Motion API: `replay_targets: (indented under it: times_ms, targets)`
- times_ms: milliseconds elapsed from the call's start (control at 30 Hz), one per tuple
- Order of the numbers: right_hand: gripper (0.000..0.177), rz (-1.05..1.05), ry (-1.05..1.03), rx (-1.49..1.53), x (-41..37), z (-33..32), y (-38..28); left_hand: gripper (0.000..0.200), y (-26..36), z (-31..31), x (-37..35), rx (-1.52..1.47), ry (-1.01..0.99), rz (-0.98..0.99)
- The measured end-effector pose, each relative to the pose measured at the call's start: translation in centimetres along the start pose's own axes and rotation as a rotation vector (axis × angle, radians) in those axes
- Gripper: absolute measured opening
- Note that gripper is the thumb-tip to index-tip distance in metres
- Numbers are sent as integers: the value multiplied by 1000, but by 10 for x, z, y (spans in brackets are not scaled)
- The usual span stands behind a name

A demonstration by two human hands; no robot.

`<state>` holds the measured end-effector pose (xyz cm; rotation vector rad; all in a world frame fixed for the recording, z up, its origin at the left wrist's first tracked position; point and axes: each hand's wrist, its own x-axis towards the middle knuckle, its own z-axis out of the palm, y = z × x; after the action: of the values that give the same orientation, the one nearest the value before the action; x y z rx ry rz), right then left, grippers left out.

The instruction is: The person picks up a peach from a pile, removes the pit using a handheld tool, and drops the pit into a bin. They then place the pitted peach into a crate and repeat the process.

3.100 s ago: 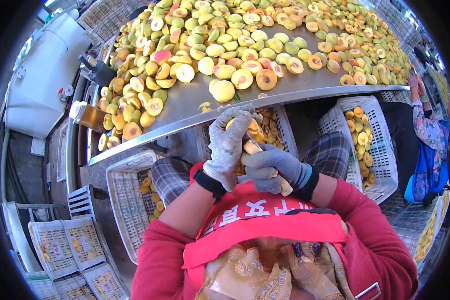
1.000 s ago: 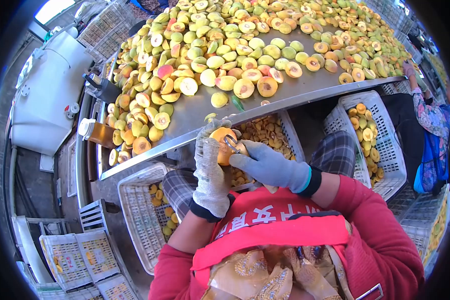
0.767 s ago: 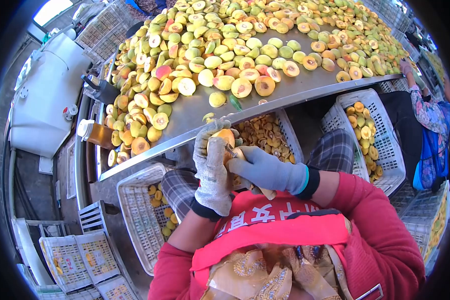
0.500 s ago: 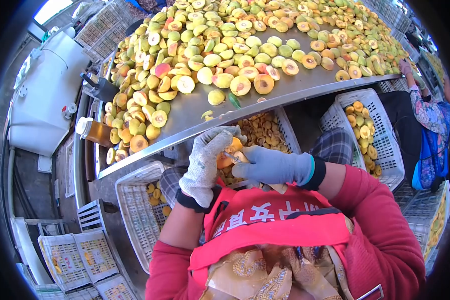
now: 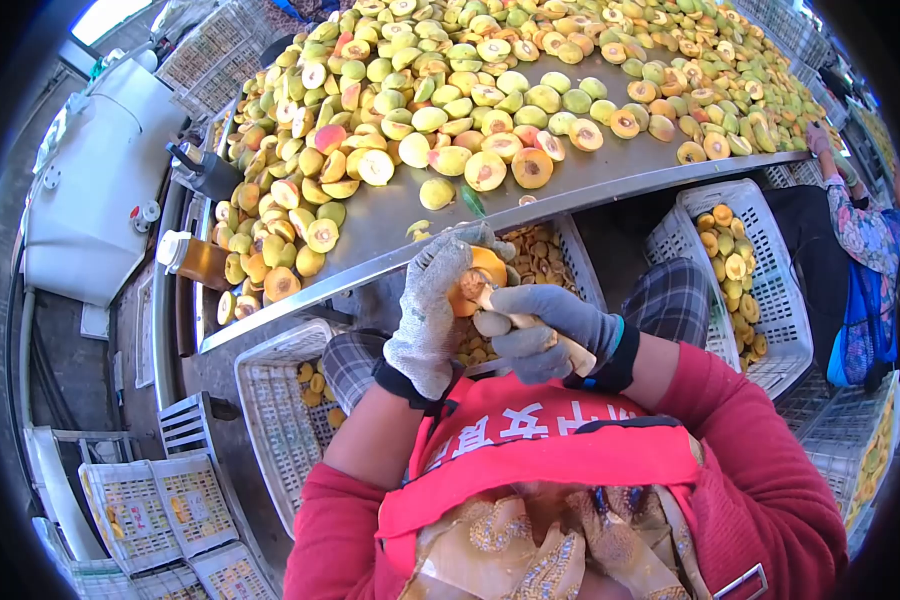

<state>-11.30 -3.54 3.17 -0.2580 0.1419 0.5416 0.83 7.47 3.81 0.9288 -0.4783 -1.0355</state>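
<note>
My left hand (image 5: 432, 315), in a pale grey knitted glove, is closed around a peach half (image 5: 487, 264). The orange cut side faces my right hand, and a brown pit (image 5: 473, 285) shows in it. My right hand (image 5: 545, 325), in a blue-grey glove, grips a wooden-handled tool (image 5: 570, 352). The tool points at the pit; its working end is hidden at the fruit. Both hands are together in front of my red apron (image 5: 530, 420), just below the metal table's edge (image 5: 370, 262).
Many halved peaches (image 5: 450, 120) are heaped on the metal table. Under my hands is a crate of pits and pieces (image 5: 538, 255). White crates stand at the left (image 5: 270, 430) and right (image 5: 775, 290). A capped bottle (image 5: 195, 255) stands left. A co-worker's sleeve (image 5: 855, 225) shows far right.
My right hand has turned, so the wooden handle now shows along its fingers. The peach half has tipped, exposing its pit. Both hands stay close together.
</note>
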Motion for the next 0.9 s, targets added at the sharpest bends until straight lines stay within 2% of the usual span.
replay_targets:
  times_ms: [133,233,333,433,467,500,533,600,633,700,733,767,833,867,900]
  targets:
    - [32,-71,-237,190,3,-8,2,37,-13,18,7,-284,123,69]
    - [30,-111,-312,186,5,-18,2,37,-17,23,12,-349,192,15]
    - [31,-157,-409,195,1,-19,0,45,-29,9,20,-347,227,-14]
    - [32,-211,-430,201,-3,-28,-4,41,-26,5,24,-237,486,51]
    - [33,-233,-399,193,-7,-29,-6,38,-23,-4,24,-242,476,58]
    - [34,-268,-320,180,-11,-28,-9,37,-10,-13,15,-215,332,28]
    - [35,-299,-243,171,-16,-28,-10,35,-1,-22,6,-116,270,154]
    - [37,-333,-64,111,-21,-37,-13,32,22,-41,-19,274,282,350]
    - [37,-336,-11,87,-23,-42,-14,32,40,-50,-36,455,359,338]
    - [37,-347,99,34,-31,-50,-14,32,74,-72,-73,703,531,215]
    - [32,-336,69,17,-33,-62,-13,31,89,-90,-90,990,597,41]
    - [30,-352,145,22,-31,-59,-11,31,103,-106,-103,1273,653,-145]
    - [28,-379,303,20,-30,-47,-11,33,119,-125,-118,1875,705,-171]
    - [25,-356,268,19,-28,-53,-11,41,129,-133,-113,1735,777,-230]
    - [25,-342,312,-20,-23,-49,-11,45,133,-132,-100,1718,753,-129]
